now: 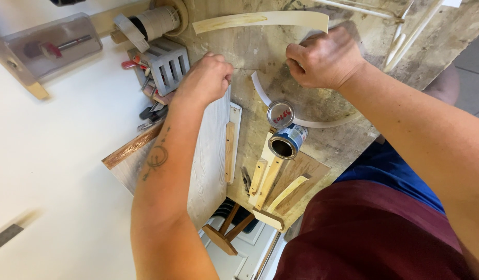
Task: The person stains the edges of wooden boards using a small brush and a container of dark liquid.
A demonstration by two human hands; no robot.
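Both your fists, left hand point(207, 78) and right hand point(322, 59), are clenched, the curved white wooden strip point(301, 122) arcing at 6 o'clock, nearer your right.

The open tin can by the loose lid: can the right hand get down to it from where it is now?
Probably yes. The open tin can lies just below the right hand, with only the flat lid and a curved white strip between; nothing stands over it.
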